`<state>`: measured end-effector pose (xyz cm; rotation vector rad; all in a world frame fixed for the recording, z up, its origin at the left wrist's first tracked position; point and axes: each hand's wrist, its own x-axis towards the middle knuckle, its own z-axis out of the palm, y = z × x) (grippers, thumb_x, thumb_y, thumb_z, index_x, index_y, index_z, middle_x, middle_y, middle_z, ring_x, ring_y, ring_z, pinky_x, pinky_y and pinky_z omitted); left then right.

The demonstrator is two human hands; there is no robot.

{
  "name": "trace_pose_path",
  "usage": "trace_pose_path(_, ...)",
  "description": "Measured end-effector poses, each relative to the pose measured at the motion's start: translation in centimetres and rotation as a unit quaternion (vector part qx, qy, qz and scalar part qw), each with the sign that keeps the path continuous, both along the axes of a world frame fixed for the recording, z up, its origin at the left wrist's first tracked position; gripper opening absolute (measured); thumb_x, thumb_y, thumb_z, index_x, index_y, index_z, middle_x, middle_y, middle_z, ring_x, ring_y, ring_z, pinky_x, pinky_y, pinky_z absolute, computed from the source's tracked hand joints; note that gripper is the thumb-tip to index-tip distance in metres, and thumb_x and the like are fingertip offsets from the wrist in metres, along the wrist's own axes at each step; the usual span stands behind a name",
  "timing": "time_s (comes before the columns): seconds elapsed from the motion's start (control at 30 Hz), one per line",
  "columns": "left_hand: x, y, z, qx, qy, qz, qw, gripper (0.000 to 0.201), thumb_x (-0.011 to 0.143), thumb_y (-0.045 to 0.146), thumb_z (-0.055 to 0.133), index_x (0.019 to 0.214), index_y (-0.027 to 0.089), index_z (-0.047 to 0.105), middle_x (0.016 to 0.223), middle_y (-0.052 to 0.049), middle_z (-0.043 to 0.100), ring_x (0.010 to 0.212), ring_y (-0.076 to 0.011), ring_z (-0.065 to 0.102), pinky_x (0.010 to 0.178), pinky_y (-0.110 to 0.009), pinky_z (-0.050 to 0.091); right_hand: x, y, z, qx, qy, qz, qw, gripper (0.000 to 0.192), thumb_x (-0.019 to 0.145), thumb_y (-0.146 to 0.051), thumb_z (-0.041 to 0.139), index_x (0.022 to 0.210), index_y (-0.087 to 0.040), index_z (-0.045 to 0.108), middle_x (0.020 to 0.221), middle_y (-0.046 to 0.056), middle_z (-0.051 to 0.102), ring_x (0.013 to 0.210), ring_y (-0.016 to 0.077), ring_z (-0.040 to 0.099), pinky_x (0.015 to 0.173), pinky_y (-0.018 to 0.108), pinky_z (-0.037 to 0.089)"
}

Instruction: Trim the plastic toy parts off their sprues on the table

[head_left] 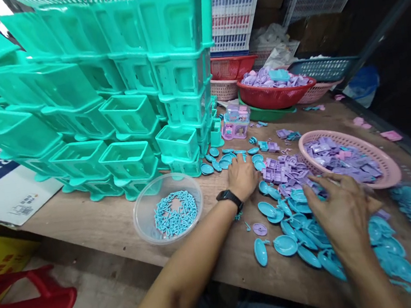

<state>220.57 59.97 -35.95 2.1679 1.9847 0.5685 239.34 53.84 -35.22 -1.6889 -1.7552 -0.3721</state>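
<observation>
Brown wooden tabletop (105, 225) is lined at its left rear with stacked turquoise-green plastic boxes (173, 24). Behind the work area, a wide red plastic basket (277, 95) is filled with mostly purple parts, and a red plastic stool (24, 306) is seen at the lower left.

Glossy blue oval plastic pieces (285, 245) are spread loosely across the middle of the table, and a smaller group of them is gathered beyond the left hand (243, 177). Its wrist is circled by a black wristwatch (230, 201). The left fingers are extended to the edge of that smaller group; whether a piece is gripped cannot be told.

The right hand (343, 206) is placed over the right part of the blue spread, with thumb and forefinger parted; its underside is hidden, so whether anything is held cannot be told.

Between the hands, small purple plastic parts (283, 170) are heaped beside a pink oval plastic basket (390, 170), which is filled with more purple parts. Tiny blue plastic pieces (178, 218) are contained in a clear round plastic bowl (141, 218) left of the left forearm.
</observation>
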Motion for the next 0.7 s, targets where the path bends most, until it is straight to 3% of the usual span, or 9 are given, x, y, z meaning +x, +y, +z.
trace_pose_path(0.1, -0.2, 1.2, -0.5, -0.030, 0.023, 0.009, 0.999, 0.024, 0.096, 0.022, 0.058, 0.116, 0.011, 0.066, 0.131, -0.019, 0.061, 0.124, -0.0309, 0.057, 0.097, -0.037, 0.050, -1.8, -1.3, -1.4, -0.040, 0.000, 0.111, 0.993, 0.039, 0.097, -0.043, 0.046, 0.088, -0.024, 0.079, 0.104, 0.012, 0.072, 0.099, 0.0320, 0.062, 0.079, 0.043, 0.032)
trace_pose_path(0.2, -1.0, 0.6, -0.9, -0.034, 0.026, 0.022, 0.999, 0.022, 0.097, 0.016, 0.051, 0.108, 0.012, 0.069, 0.121, -0.018, 0.067, 0.117, -0.0296, 0.062, 0.092, -0.036, 0.051, -4.7, -3.1, -2.9, -0.113, -0.022, 0.210, 0.971, 0.024, 0.092, -0.032, 0.059, 0.077, -0.028, 0.077, 0.100, 0.006, 0.073, 0.097, 0.0282, 0.060, 0.077, 0.040, 0.028)
trace_pose_path(0.4, -2.5, -2.9, -0.5, -0.035, -0.013, 0.073, 0.997, 0.024, 0.093, 0.012, 0.051, 0.106, 0.010, 0.070, 0.108, -0.018, 0.073, 0.102, -0.0283, 0.070, 0.084, -0.034, 0.052, -8.1, -4.5, -4.3, -0.173, -0.072, 0.234, 0.954, 0.013, 0.080, -0.015, 0.066, 0.070, -0.023, 0.070, 0.096, 0.005, 0.073, 0.095, 0.0290, 0.058, 0.076, 0.040, 0.025)
trace_pose_path(0.53, -3.0, -5.3, -0.6, -0.009, -0.129, 0.096, 0.987, 0.027, 0.087, 0.004, 0.054, 0.104, 0.013, 0.073, 0.105, -0.014, 0.077, 0.096, -0.0254, 0.072, 0.082, -0.032, 0.051, -8.2, -4.5, -4.1, -0.156, -0.064, 0.262, 0.950, 0.012, 0.083, -0.015, 0.059, 0.074, -0.022, 0.065, 0.086, 0.005, 0.072, 0.089, 0.0276, 0.062, 0.080, 0.041, 0.031)
trace_pose_path(0.6, -3.0, -6.3, -0.8, 0.030, -0.253, 0.106, 0.961, 0.023, 0.086, 0.006, 0.059, 0.099, 0.016, 0.075, 0.099, -0.009, 0.079, 0.090, -0.0229, 0.072, 0.080, -0.030, 0.052, -7.8, -4.6, -3.6, -0.145, -0.009, 0.264, 0.954, 0.014, 0.090, -0.023, 0.053, 0.083, -0.022, 0.065, 0.082, 0.004, 0.073, 0.081, 0.0252, 0.065, 0.078, 0.039, 0.036)
trace_pose_path(0.7, -2.6, -7.6, -0.9, 0.047, -0.462, 0.106, 0.879, 0.014, 0.083, 0.012, 0.065, 0.089, 0.016, 0.077, 0.087, -0.005, 0.079, 0.076, -0.0184, 0.071, 0.070, -0.026, 0.052, -7.0, -4.7, -2.3, -0.141, 0.143, 0.234, 0.951, 0.024, 0.097, -0.040, 0.050, 0.094, -0.023, 0.067, 0.079, 0.001, 0.075, 0.066, 0.0199, 0.068, 0.064, 0.031, 0.043)
